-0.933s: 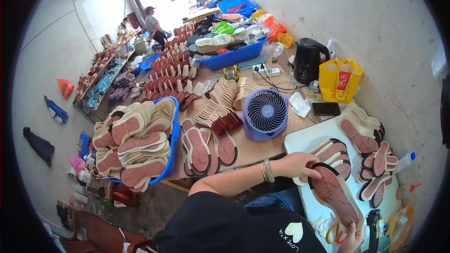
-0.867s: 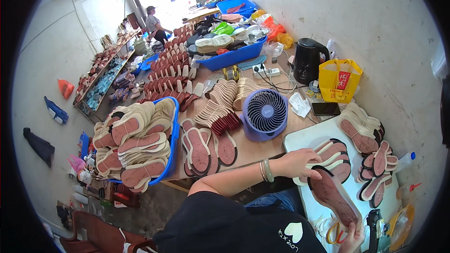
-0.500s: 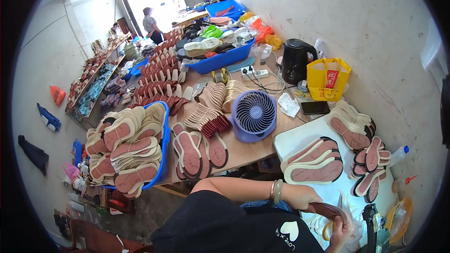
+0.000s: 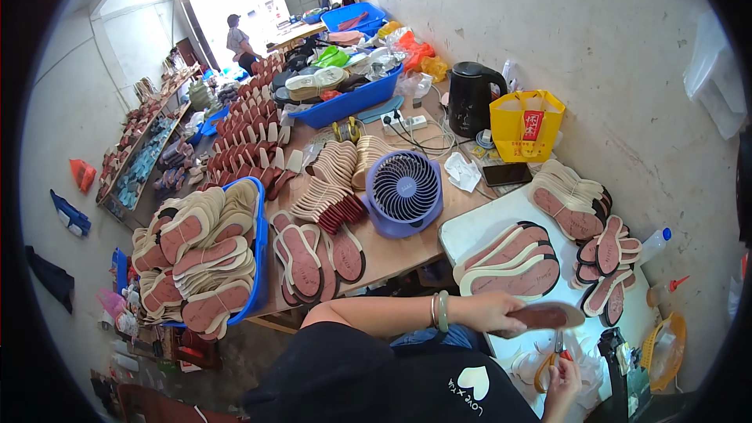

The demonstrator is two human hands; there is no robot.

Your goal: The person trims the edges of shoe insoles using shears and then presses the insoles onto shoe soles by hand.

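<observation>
Insole work sits at the lower right: our left hand [image 4: 492, 313] holds a flat insole, cream-rimmed with a dark reddish-brown face [image 4: 548, 317], pinched at its heel end, raised just above the white board [image 4: 470, 229] on the counter [image 4: 392, 254]. Our right hand [image 4: 562, 380] is closed round a pair of orange-handled scissors [image 4: 548, 364], blades pointing up toward the insole's underside. So both grips are closed, left on the insole, right on the scissors.

We judge the insole light and thin, with some flex along its length; held by one end it may droop at the toe. Its face looks matte, not slippery. Taking it near the heel or waist, thumb on top and fingers beneath, should keep it level and leave the rim free.

Just beyond it, a fanned row of matching insoles [image 4: 513, 262] lies on the white board, with further heaps [image 4: 580, 211] near the wall. Farther left on the counter stand a small lavender-blue desk fan [image 4: 403, 192], rows of cream insoles [image 4: 329, 188] and a blue plastic crate heaped with insoles [image 4: 207, 254]. A black kettle [image 4: 472, 98] and a yellow bag [image 4: 526, 125] stand by the wall. A person stands [image 4: 237, 37] far off by the doorway.
</observation>
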